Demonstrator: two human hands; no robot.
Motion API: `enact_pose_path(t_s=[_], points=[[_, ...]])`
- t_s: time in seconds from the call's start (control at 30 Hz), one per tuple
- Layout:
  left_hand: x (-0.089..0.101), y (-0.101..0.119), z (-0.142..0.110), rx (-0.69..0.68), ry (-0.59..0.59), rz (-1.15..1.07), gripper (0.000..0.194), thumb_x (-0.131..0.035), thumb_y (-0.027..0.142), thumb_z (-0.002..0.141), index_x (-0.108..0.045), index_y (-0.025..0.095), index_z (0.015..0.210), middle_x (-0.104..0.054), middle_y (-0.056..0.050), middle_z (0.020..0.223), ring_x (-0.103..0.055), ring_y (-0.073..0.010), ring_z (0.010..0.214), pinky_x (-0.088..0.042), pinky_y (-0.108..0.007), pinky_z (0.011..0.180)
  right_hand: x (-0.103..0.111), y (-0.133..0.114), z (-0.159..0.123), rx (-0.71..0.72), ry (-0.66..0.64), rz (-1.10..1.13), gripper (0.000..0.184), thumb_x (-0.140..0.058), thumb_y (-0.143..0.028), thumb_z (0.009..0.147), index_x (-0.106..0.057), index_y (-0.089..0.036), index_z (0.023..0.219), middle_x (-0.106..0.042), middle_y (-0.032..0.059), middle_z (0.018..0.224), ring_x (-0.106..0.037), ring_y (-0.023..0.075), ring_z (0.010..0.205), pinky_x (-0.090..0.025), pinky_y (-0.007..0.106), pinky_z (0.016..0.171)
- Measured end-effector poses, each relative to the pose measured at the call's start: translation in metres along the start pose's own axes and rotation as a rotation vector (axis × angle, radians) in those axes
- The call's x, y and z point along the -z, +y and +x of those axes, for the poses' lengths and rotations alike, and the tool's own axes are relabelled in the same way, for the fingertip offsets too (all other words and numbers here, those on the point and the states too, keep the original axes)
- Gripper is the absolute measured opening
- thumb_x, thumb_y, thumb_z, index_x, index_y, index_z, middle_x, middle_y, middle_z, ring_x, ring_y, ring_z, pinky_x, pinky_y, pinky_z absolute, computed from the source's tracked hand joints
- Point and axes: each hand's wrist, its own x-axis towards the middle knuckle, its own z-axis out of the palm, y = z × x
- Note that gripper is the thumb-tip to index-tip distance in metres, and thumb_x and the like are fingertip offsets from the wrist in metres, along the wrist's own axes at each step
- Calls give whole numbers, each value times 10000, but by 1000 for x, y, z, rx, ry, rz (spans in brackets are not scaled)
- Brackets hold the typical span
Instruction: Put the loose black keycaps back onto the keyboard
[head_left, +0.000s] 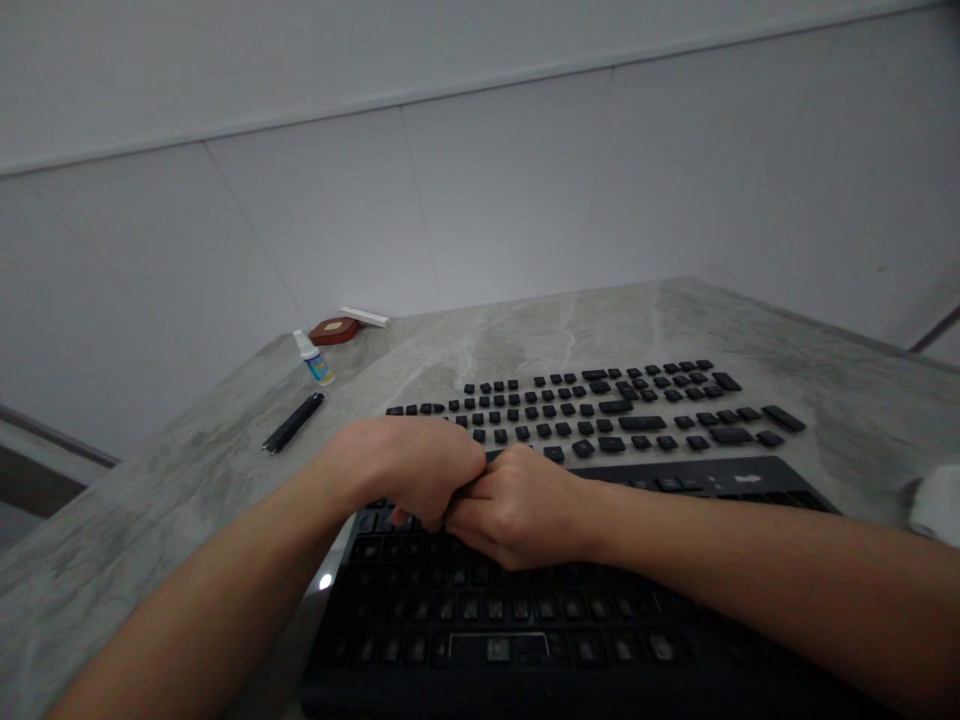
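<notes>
A black keyboard lies in front of me with most of its visible key sockets bare. Over its upper left part, my left hand and my right hand meet, knuckles touching. Fingers on both hands are curled closed. Whatever they pinch is hidden between them. Beyond the keyboard, loose black keycaps are spread in rough rows on the table. Some keys are still seated along the keyboard's top edge, near my left hand and to the right of my right hand.
On the grey marbled table, a slim black tool lies at left. Behind it are a small spray bottle, a reddish-brown box and a white strip. Something white sits at the right edge. A pale wall rises behind.
</notes>
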Motion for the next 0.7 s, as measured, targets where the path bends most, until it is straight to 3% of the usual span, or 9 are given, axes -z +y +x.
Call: enact_pose_path(t_s=[0.23,0.33,0.7], points=[[-1,-1,1,14,-15,22,109,-674,119,700,-691,153,598,-618,11,491,-555,-133,425,-408,-229,455,2,2,0,-20,-18,-6,166,-544,-184,869,-662,-177,753,-689,-7,659,-591,135,527,-303,275,432],[-1,-2,0,9,7,45,34,-705,155,708,-738,156,703,-657,-4,556,-568,-146,467,-442,-246,505,2,3,-1,-22,-6,-1,162,-541,-175,863,-654,-177,747,-682,-8,650,-595,136,525,-301,279,432],[0,2,0,55,33,69,143,-795,250,734,-772,157,839,-714,-47,727,-632,-198,607,-487,-290,593,1,3,-2,-36,15,29,149,-554,-155,821,-695,-182,783,-706,1,670,-621,158,541,-336,283,438]])
